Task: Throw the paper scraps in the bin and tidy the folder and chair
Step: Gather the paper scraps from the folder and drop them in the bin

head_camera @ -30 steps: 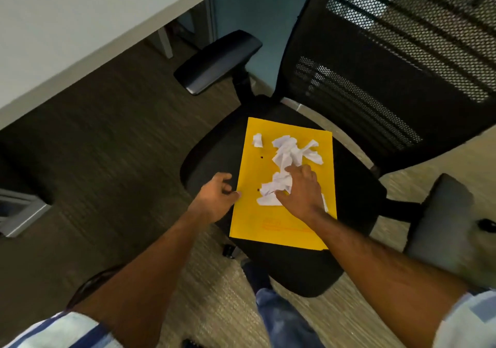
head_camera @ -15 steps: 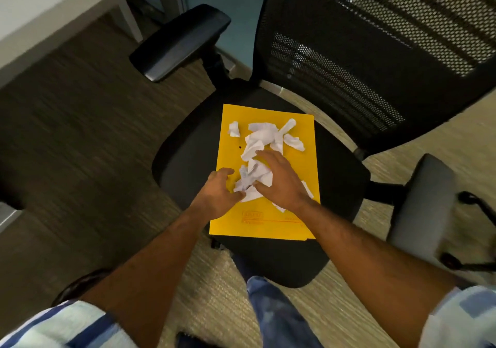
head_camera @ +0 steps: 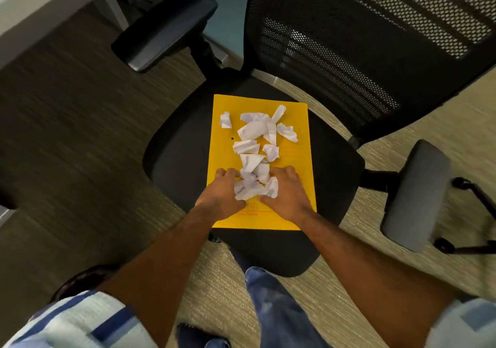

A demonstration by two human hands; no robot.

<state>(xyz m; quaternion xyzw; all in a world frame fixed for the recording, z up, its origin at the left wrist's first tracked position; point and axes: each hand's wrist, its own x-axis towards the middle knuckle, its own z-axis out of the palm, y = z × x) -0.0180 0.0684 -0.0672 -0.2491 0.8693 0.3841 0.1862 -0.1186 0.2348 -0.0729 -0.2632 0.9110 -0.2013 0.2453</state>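
Observation:
A yellow folder (head_camera: pixel 298 159) lies flat on the seat of a black office chair (head_camera: pixel 182 149). Several white paper scraps (head_camera: pixel 255 132) are strewn along the folder's middle. My left hand (head_camera: pixel 221 197) and my right hand (head_camera: pixel 285 194) rest on the near half of the folder, cupped on either side of a small clump of scraps (head_camera: pixel 251 186). The fingers of both hands curl around that clump and touch it. No bin is in view.
The chair's mesh backrest (head_camera: pixel 362 38) rises at the back right, with armrests at the left (head_camera: pixel 166 28) and right (head_camera: pixel 416 194). A white desk edge (head_camera: pixel 40 6) runs along the upper left. Carpeted floor surrounds the chair; my jeans leg (head_camera: pixel 268 299) is below the seat.
My left hand moved from the folder's left edge onto the folder. Both hands drew scraps toward the near end and now cup a clump between them. The camera shifted closer.

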